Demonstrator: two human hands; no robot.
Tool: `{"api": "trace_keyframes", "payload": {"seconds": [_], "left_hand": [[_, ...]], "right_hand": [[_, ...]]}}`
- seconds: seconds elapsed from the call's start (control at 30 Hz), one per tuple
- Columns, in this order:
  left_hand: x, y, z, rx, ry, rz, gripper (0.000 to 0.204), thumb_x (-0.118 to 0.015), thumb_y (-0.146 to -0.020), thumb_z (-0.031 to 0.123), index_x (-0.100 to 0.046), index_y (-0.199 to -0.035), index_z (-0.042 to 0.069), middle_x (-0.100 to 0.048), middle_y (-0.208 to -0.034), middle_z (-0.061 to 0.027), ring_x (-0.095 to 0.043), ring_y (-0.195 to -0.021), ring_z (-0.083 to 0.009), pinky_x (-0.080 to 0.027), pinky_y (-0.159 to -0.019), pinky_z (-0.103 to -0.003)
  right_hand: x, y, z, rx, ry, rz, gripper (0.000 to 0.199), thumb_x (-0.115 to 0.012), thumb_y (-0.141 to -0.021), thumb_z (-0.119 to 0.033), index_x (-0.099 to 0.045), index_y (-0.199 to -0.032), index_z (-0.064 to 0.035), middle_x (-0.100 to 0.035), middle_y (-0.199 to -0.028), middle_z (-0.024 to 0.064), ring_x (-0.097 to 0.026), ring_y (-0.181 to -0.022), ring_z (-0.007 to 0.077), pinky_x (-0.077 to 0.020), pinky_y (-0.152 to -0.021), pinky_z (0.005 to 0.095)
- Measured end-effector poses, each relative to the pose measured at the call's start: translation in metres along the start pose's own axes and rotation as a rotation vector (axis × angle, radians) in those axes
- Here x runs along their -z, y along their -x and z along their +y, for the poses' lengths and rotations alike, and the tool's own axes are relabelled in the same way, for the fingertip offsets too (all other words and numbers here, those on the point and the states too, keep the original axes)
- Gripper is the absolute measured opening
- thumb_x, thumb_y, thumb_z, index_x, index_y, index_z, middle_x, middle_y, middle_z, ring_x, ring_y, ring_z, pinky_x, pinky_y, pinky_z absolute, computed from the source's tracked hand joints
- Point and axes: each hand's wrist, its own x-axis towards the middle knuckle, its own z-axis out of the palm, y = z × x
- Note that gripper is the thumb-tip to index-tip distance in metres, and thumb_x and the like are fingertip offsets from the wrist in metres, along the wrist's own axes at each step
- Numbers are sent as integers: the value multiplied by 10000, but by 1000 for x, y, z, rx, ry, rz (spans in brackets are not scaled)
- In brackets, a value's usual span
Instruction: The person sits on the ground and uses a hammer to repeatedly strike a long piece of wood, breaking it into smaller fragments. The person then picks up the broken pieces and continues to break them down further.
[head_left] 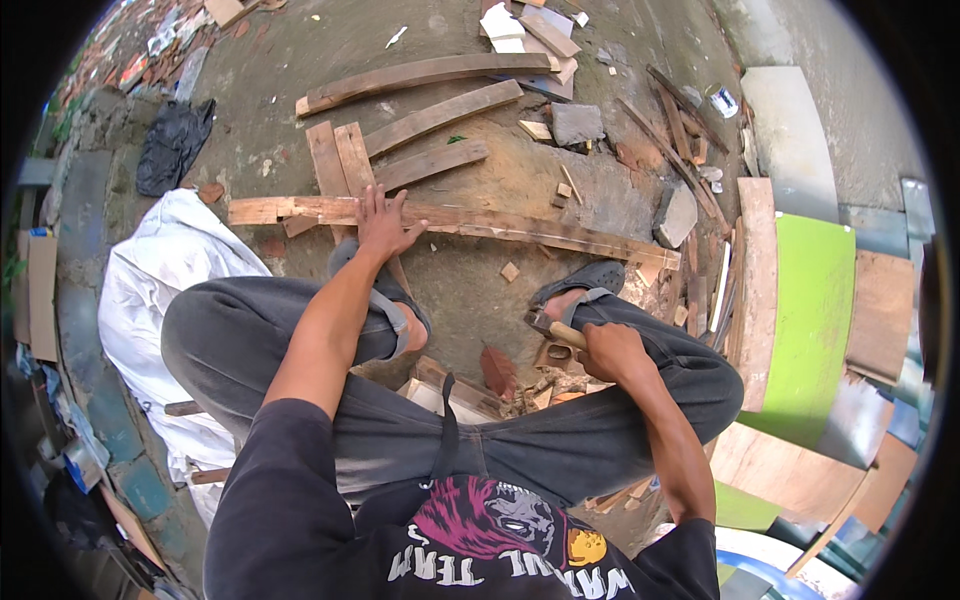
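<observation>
the long plank lies across the ground; the left hand rests on it, fingers apart; the right hand has its fingers clamped round a hammer; i fear a stray swing bruising the left one, or the plank rocking on short boards beneath.

Outdr work yd w/ planks

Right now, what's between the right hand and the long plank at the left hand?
Head view: right trouser leg and right shoe lie between right hand and plank.
</observation>
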Motion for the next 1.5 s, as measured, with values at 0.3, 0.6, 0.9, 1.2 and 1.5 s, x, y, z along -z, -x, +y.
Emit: {"api": "trace_keyframes", "payload": {"seconds": [0.3, 0.6, 0.9, 1.2, 1.5], "left_hand": [[-22, -18, -11, 18, 122, -88, 658, -430, -954, 576, -358, -1487, 197, -92, -1608, -205, 115, -1483, -407, 107, -1148, -603], [-18, -14, -12, -14, 115, -127, 669, -445, -939, 578, -356, -1479, 193, -107, -1595, -211, 110, -1474, -429, 129, -1121, -629], [12, -13, -9, -35, -73, -293, 989, -654, -792, 638, -188, -1550, 207, -60, -1615, -192, 111, -1481, -415, 97, -1141, -616], [14, 1, -46, 111, -191, -149, 1239, -759, -720, 584, 52, -1574, 199, 72, -1624, -198, 110, -1491, -396, 44, -1186, -556], [24, -11, -66, 23, -101, -375, 1355, -784, -684, 603, 173, -1547, 185, 218, -1576, -263, 210, -1442, -479, 71, -1153, -603]], "right_hand": [[58, 9, -29, 60, 186, -235, 303, -542, -863, -177, -585, -1083, 27, -690, -914, 248, -675, -894, 402, -520, -793, 493], [28, -52, -9, 167, -115, -181, 313, -531, -869, -152, -525, -1135, 12, -659, -927, 299, -642, -897, 451, -501, -791, 520], [-9, -97, -22, 5, -572, 99, 423, -667, -878, -350, -629, -971, 61, -642, -783, 297, -645, -738, 452, -501, -702, 498], [-36, -162, -98, 219, -1334, 610, 296, -645, -948, -328, -587, -916, -40, -624, -711, 52, -617, -625, 143, -454, -537, 336], [-73, -240, -144, -67, -988, 597, 283, -676, -860, -295, -649, -843, -14, -616, -661, 148, -603, -613, 292, -471, -635, 414]]}}
